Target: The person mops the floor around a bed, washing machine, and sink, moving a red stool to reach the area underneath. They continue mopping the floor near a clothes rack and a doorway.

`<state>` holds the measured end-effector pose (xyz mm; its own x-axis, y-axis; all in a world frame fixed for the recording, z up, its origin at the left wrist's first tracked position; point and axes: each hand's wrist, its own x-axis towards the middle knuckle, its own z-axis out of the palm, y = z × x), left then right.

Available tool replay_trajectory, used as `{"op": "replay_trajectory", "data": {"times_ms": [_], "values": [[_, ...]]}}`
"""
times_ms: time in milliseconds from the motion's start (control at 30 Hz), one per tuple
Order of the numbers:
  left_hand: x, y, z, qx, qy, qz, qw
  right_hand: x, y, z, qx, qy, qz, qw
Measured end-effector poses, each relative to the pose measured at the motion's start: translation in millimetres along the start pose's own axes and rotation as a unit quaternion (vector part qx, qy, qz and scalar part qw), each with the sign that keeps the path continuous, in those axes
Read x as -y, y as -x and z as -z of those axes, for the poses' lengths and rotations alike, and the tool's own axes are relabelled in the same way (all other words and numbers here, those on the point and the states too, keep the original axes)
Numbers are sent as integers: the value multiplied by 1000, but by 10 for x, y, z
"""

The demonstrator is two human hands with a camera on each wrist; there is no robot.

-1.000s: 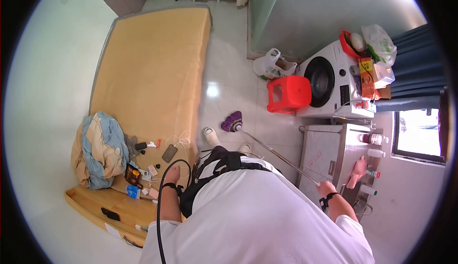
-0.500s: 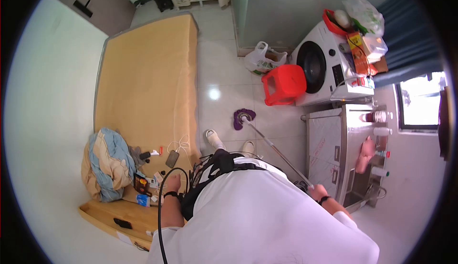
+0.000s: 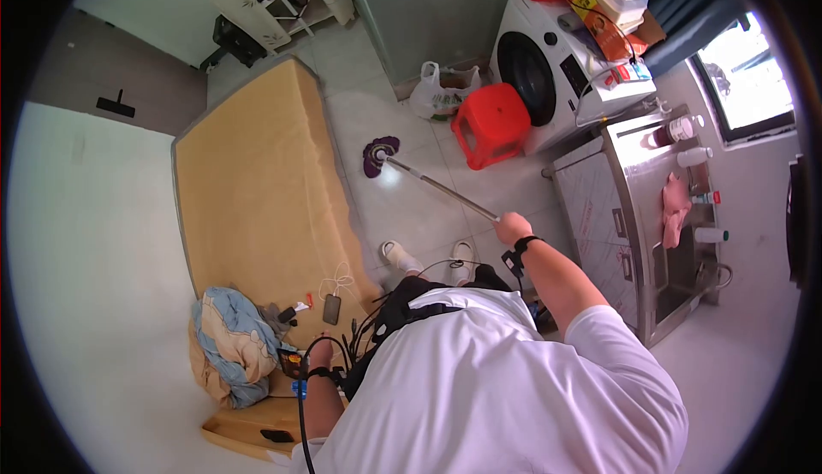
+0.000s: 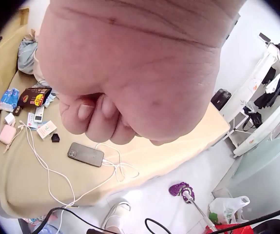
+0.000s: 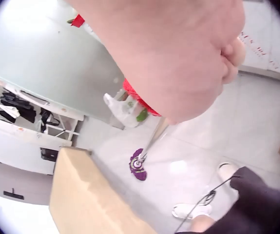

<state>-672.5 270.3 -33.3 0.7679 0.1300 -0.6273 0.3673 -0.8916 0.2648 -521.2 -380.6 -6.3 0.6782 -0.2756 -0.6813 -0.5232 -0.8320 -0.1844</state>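
Observation:
My right hand (image 3: 514,229) grips the metal handle of a mop (image 3: 441,188), arm stretched forward. The handle slants down and away to a round purple mop head (image 3: 377,147) on the tiled floor, near the side of the bed. In the right wrist view, the curled fingers (image 5: 231,68) wrap the handle's upper end and hide it, while the mop head (image 5: 138,171) shows below. My left hand (image 3: 320,354) hangs beside the bed's near end with nothing in it. Its fingers (image 4: 111,119) curl loosely toward the palm in the left wrist view.
The bare mattress (image 3: 257,183) lies along the left, with a crumpled quilt (image 3: 235,345) and a phone (image 3: 331,309) on it. On the right stand a red stool (image 3: 492,123), a plastic bag (image 3: 441,93), a washing machine (image 3: 548,67) and a steel sink cabinet (image 3: 591,217).
The mop head has moved forward and left across the floor, toward the bed. My right arm has reached forward with the handle. The head view has turned; the left hand stays low.

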Motion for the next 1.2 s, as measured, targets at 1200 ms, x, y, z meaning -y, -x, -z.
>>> {"op": "replay_trajectory", "data": {"times_ms": [1200], "values": [[-1199, 74, 378, 1, 15, 46, 999, -2871, 2324, 268, 10, 57, -140, 988]]}}
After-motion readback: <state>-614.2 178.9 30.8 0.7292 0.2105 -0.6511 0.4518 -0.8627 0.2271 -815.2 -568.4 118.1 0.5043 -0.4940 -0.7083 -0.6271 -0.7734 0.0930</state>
